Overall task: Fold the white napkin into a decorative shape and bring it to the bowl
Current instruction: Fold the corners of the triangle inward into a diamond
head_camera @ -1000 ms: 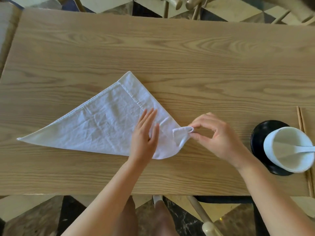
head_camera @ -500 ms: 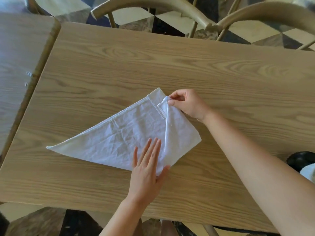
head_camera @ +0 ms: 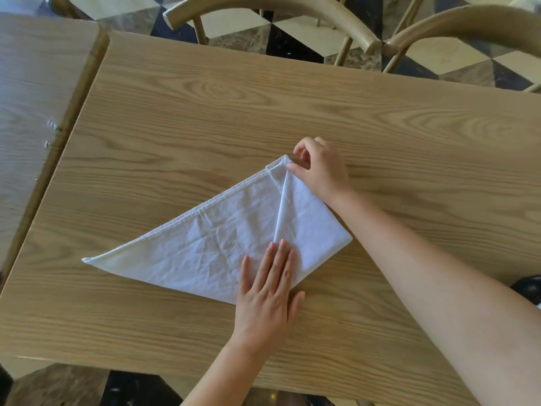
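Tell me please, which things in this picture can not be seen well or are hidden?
- Bowl: not visible in the head view; only a dark object shows at the right edge, mostly cut off.
- Napkin near edge: partly covered by the left hand.
- Napkin top corner: the right hand pinches it; its curled fingers hide the tip.
- Chairs: cut off by the top edge.

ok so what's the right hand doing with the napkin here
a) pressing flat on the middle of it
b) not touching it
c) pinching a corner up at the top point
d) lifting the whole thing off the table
c: the right hand pinches the folded-over corner at the top point of the white napkin, while the left hand lies flat on the lower edge.
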The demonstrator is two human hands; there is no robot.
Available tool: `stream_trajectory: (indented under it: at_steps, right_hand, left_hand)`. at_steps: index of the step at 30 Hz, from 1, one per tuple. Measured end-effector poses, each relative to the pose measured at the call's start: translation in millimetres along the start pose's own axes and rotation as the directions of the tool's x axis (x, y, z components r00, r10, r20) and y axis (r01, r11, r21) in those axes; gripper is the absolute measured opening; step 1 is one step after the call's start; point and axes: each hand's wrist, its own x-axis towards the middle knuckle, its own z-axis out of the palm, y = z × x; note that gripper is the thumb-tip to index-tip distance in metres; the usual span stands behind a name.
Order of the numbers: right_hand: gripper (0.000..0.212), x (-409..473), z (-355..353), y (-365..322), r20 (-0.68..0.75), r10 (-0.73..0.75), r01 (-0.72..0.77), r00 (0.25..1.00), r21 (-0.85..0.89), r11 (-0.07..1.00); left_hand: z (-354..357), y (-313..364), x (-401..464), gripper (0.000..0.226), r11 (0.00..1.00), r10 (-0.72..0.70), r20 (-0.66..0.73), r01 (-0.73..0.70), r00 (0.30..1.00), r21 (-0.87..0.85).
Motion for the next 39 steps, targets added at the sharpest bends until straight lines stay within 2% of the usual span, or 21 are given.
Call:
stream_trajectory:
  at_steps: [2,3,6,9,12,18,21,25,26,28,32,39]
  right_hand:
    - [0.036,-9,2,1,-0.118,-0.189,0.163,0.975,-0.203,0.965]
    - [0.041,-17,3,1,-0.118,-0.283,0.240,0.952,-0.290,0.926]
    - [0.049,-50,13,5,0.071,-0.433,0.425,0.899,-0.387,0.818]
    - [0.060,-68,22,16,0.245,-0.331,0.406,0.911,-0.393,0.825]
    - [0.068,-57,22,18,0.334,-0.240,0.365,0.911,-0.388,0.847]
    - [0.074,-32,21,18,0.335,-0.145,0.299,0.931,-0.472,0.829]
    - [0.072,-33,16,10,0.309,-0.165,0.302,0.937,-0.471,0.829]
    - [0.058,-67,-4,2,0.025,-0.254,0.246,0.967,-0.359,0.900]
    - [0.056,-82,-5,4,0.001,-0.264,0.247,0.964,-0.359,0.900]
    - [0.055,-110,-1,12,0.068,-0.256,0.263,0.964,-0.375,0.889]
    - [0.054,-125,10,29,0.202,-0.188,0.255,0.961,-0.395,0.883]
    - [0.057,-122,7,26,0.239,-0.147,0.234,0.960,-0.395,0.888]
  left_hand:
    - [0,1,1,0.061,1.000,-0.004,0.008,0.004,1.000,0.015]
    - [0,1,1,0.061,1.000,-0.005,0.010,0.005,1.000,0.018]
    - [0,1,1,0.061,1.000,-0.009,0.008,0.009,1.000,0.028]
    - [0,1,0,0.064,0.998,-0.012,0.031,0.010,0.999,0.058]
    - [0,0,-8,0.068,0.998,-0.021,0.059,0.018,0.998,0.063]
    - [3,0,-22,0.068,0.997,-0.013,0.069,0.008,0.998,0.072]
    - [-4,2,-24,0.066,0.999,-0.020,0.068,0.017,0.997,0.044]
    - [-28,8,8,0.055,0.997,-0.043,-0.120,0.036,0.992,-0.067]
    - [-30,10,25,0.054,0.997,-0.044,-0.155,0.035,0.987,-0.062]
    - [-26,11,56,0.055,0.998,-0.045,-0.163,0.039,0.986,-0.039]
    - [0,4,70,0.057,1.000,0.013,-0.075,-0.013,0.997,-0.004]
    - [1,3,63,0.055,0.998,0.036,-0.085,-0.031,0.996,0.055]
